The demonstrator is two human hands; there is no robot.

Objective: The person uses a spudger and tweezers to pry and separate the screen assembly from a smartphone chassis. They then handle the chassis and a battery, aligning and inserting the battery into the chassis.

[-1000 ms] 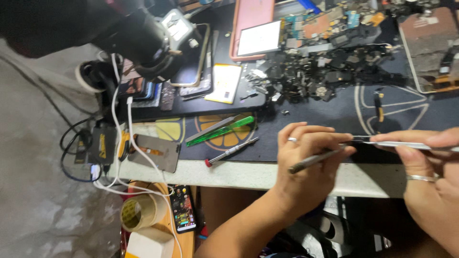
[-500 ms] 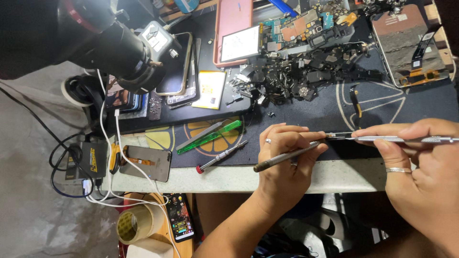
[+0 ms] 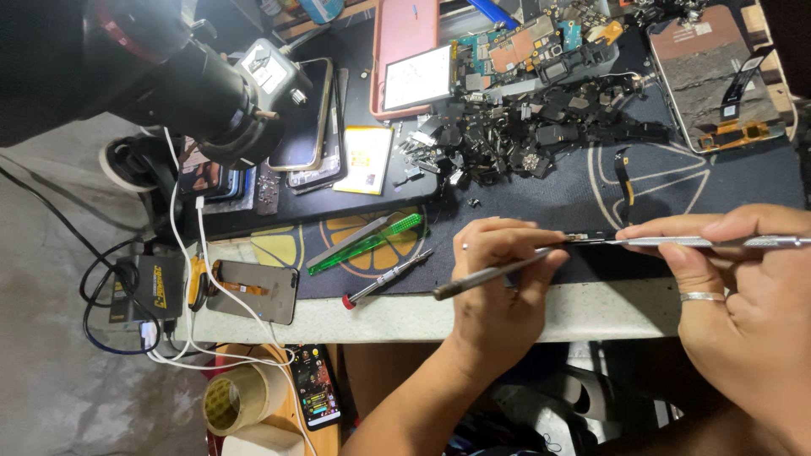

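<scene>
Left to right: tape roll (image 3: 236, 401) below the bench; yellow-labelled black box (image 3: 145, 289); green tool (image 3: 365, 245); yellow rectangular label (image 3: 369, 159) above it. Left hand (image 3: 498, 283), fingers closed on a dark tool (image 3: 490, 272), and right hand (image 3: 743, 287), pinching metal tweezers (image 3: 701, 242), meet at a small part (image 3: 583, 237) on the mat's near edge. Steady, braced wrists would help precision.

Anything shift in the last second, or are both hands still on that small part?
No real change. The left hand still steadies its tool and the right hand its tweezers, tips meeting at the small part on the mat. Only the camera view drifted.
</scene>
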